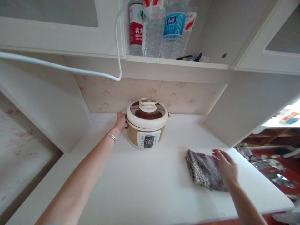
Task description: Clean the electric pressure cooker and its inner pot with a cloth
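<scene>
A cream and tan electric pressure cooker [147, 126] with a brown lid and a front control panel stands at the back of a white counter [131, 184]. My left hand [120, 122] reaches out and grips the cooker's left side handle; a silver bracelet is on that wrist. A folded, dark patterned cloth [203, 168] lies on the counter at the right. My right hand [226, 167] rests flat on the cloth's right part, fingers stretched out.
An open cupboard above holds several plastic water bottles [161, 28] and a red-labelled bottle. A white cable [70, 67] hangs across the upper left. Cabinet walls close in both sides of the niche. At the far right, metal utensils [272, 165] lie on a red surface.
</scene>
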{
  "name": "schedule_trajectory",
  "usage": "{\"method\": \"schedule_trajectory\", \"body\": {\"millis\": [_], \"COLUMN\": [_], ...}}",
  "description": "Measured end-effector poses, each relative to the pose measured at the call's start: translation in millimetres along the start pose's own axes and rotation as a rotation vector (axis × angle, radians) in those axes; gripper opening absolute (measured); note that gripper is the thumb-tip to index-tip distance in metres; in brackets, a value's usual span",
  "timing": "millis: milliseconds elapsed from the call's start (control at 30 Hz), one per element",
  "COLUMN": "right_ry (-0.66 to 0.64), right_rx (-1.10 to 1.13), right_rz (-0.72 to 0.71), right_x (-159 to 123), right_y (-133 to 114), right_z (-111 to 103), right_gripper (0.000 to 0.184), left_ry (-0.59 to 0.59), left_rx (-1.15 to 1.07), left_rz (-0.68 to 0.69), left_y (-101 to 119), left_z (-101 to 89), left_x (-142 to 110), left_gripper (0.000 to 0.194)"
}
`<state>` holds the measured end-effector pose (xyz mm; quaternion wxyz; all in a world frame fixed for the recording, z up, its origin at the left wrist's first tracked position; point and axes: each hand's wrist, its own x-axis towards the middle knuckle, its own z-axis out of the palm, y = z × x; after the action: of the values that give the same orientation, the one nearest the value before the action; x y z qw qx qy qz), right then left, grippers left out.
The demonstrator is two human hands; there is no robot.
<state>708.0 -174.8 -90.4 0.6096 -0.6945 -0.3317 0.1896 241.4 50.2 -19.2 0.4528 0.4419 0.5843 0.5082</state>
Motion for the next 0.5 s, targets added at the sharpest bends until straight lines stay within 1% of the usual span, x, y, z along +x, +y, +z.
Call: {"method": "schedule_trajectory", "body": {"millis": [67,100,133,167,233,300,367,433,500], "right_ry": [-0.255,-0.365,-0.448,-0.503,-0.552,-0.582,-0.628,-0.669,-0.676], "right_rx": [0.153,0.194,0.210,0.210,0.216,0.234,0.264,0.309,0.357], "right_rz": [0.061,0.097,0.131,0.148,0.171,0.196,0.218,0.227,0.239], "right_x": [-12,-15,-16,-15,-10,-3,5,13,23], "right_y": [-17,-26,-34,-41,-53,-62,-68,-71,-72], "right_z": [54,82,107,130,166,190,204,211,213], "right_gripper": [0.044,0.045,0.047,0.049,0.050,0.050,0.051,0.051,0.052], "left_ry": [-0.014,-0.009,0.001,0.012,0.024,0.014,-0.006,-0.024,-0.044], "left_rx": [-0.066,-0.082,-0.094,-0.103,-0.119,-0.144,-0.184,-0.232,-0.265], "left_rz": [-0.017,-0.023,-0.030,-0.034,-0.038,-0.038,-0.038,-0.036,-0.030], "left_y": [-1,-2,-3,-4,-7,-10,-12,-13,-15], "left_z": [0.9,1.0,1.0,0.8,0.1,0.1,1.8,5.9,12.3], "left_x": [-8,-14,-20,-26,-40,-55,-69,-82,-94], "left_gripper": [0.048,0.048,0.048,0.048,0.049,0.051,0.053,0.057,0.060]}}
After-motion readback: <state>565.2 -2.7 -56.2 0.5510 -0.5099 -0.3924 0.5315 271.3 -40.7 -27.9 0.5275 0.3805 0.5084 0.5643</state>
